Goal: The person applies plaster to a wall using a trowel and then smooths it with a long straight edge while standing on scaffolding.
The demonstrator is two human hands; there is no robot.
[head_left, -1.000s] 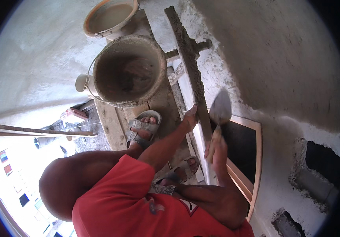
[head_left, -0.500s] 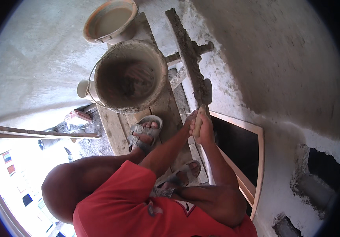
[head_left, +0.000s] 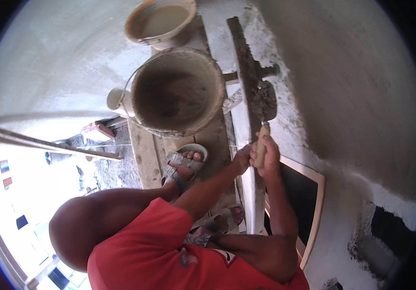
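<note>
My right hand (head_left: 267, 157) is closed around the pale wooden handle of a trowel (head_left: 262, 145). Grey mortar (head_left: 264, 94) lies heaped on its blade, just over the right edge of a long, narrow straightedge board (head_left: 249, 63). Wet mortar coats the far stretch of this board, while its near part looks pale and cleaner. On the board's left edge, close beside the trowel handle, my left hand (head_left: 241, 160) is closed; some of its fingers are hidden. Left of the board stands a mortar-caked bucket (head_left: 217, 92) with a wire handle and some mortar at its bottom.
Behind the bucket is an orange-rimmed basin (head_left: 133, 29) of cloudy water. Both stand on a wooden plank platform (head_left: 145, 159), where my sandalled feet rest. A pale container (head_left: 116, 100) is left of the bucket. At right are a plastered wall (head_left: 343, 96) and a wood-framed dark opening (head_left: 297, 198).
The trowel has turned and moved right and away from the board; its blade now shows mortar on it. My left hand stays by the board. The whole view has shifted somewhat.
</note>
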